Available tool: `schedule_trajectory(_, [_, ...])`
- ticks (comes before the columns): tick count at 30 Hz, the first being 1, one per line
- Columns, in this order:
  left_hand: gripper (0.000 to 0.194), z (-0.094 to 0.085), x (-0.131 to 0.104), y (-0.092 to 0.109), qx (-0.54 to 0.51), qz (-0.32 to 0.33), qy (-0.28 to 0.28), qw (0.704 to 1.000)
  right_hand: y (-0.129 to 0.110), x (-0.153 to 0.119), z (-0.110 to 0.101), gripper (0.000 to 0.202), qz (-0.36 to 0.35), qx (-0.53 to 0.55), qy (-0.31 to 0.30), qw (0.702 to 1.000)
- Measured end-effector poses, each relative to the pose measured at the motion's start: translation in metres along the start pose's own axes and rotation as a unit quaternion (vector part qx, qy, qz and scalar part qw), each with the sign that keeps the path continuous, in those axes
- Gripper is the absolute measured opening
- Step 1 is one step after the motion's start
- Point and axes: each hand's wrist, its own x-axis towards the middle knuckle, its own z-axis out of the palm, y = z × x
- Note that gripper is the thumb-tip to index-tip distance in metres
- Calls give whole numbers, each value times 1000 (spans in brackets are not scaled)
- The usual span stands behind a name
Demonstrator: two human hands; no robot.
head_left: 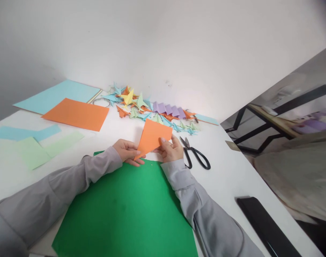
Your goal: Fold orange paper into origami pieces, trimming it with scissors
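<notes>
An orange piece of paper (154, 136) with straight, slanted edges is held up between my two hands, above the far edge of a green sheet (125, 210). My left hand (129, 151) pinches its lower left corner between thumb and fingers. On the other side, my right hand (169, 148) grips its right edge, the thumb lying on the face of the paper. Black-handled scissors (193, 151) lie just right of my right hand, blades partly apart. Fingers behind the paper are partly hidden.
Folded paper shapes (128, 98) in several colours pile up along the wall, beside a purple pleated strip (169, 110). At left lie an orange sheet (77, 113), a blue sheet (69, 91), blue strips (15, 132) and green pieces (31, 153). A black long object (265, 225) rests near the right table edge.
</notes>
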Motion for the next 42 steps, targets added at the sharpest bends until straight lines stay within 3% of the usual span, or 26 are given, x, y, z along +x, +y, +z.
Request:
schedule_trajectory(2, [33,3,-1,2,0,3,2,1000,-1,-1,1,31,42,33,-34,998])
schedule_trajectory(5, [39,4,-2,5,-37,21,30,999,-2,-7,3,25,70,28,-63,995])
schedule_trajectory(12, [44,-6,5,-2,-52,78,51,994,-2,-18,10,23,83,-1,-102,991])
schedule_trajectory(21, [48,-7,4,-4,-7,76,44,996,-5,-15,6,26,115,19,-141,983])
schedule_trajectory(26, [48,-7,4,-4,14,67,64,996,-5,-14,5,25,119,17,-131,984])
schedule_trajectory(34, [46,-7,2,4,-31,23,44,998,-9,-13,4,29,137,20,-147,979])
schedule_trajectory(42, [44,-10,3,1,6,46,31,998,-10,-13,3,28,135,-9,-182,974])
